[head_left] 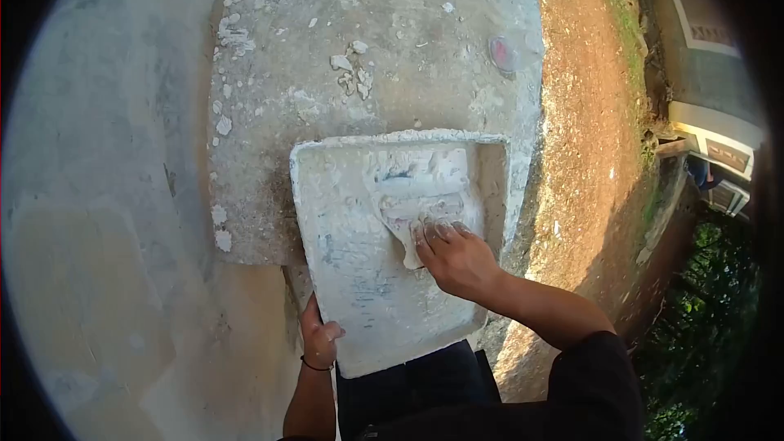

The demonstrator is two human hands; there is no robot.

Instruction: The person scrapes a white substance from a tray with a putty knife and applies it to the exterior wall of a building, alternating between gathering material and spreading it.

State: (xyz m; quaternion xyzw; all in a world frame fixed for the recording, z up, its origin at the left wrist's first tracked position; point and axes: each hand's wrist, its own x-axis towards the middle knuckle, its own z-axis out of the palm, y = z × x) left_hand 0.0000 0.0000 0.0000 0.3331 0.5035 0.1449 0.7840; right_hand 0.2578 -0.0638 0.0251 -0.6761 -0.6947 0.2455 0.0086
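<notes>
A white, plaster-caked tray (351,278) rests partly on a concrete ledge (327,57). My left hand (318,339) grips the tray's near-left edge from below. My right hand (456,257) is shut on a putty knife (412,224). The blade is pressed flat into a lump of white putty (416,184) in the tray's upper part. Fingers cover most of the tool's handle.
Dried plaster crumbs (351,73) dot the concrete ledge. A smooth plastered wall (90,220) fills the left. Far below on the right lie red dirt ground (588,114), a building's roof (706,41) and trees (702,310). My dark trousers (408,392) show under the tray.
</notes>
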